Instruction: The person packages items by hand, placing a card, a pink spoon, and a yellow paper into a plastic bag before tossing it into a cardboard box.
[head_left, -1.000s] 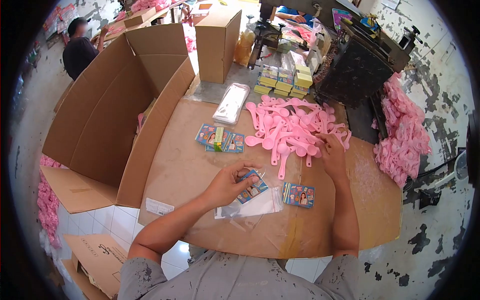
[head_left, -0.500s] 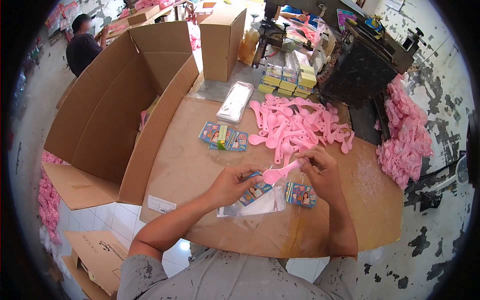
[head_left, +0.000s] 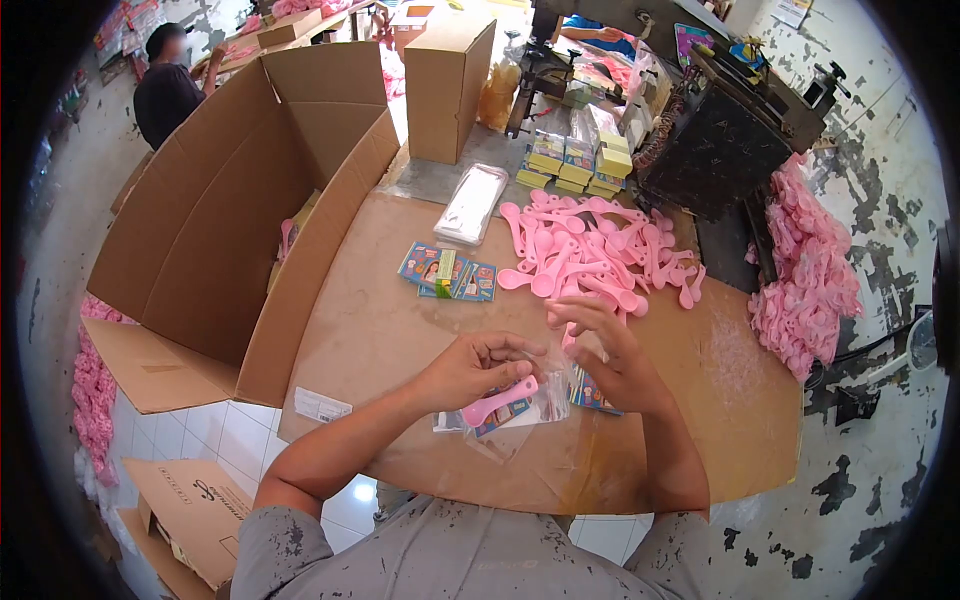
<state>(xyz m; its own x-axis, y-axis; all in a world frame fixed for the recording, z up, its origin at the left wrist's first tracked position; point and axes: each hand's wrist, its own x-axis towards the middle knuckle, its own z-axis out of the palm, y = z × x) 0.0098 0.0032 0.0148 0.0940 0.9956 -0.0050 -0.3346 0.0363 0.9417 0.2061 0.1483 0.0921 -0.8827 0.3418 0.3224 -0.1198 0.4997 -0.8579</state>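
Observation:
One pink spoon lies over a blue card at a clear plastic bag, just below my left hand. The left fingers are pressed together at the bag's upper edge. My right hand is raised to the right with its fingers apart and nothing in them. Under it, partly hidden, is a small stack of blue cards. The heap of pink spoons is beyond my right hand. Banded blue cards lie farther left.
A large open carton stands at the left, with an upright box behind. Clear bags and card stacks are at the back. A dark machine stands back right. A person is at the far left.
The pink spoon has left my right hand and now lies over the card at the bag. My right hand has opened and moved slightly left; my left hand has shifted slightly right.

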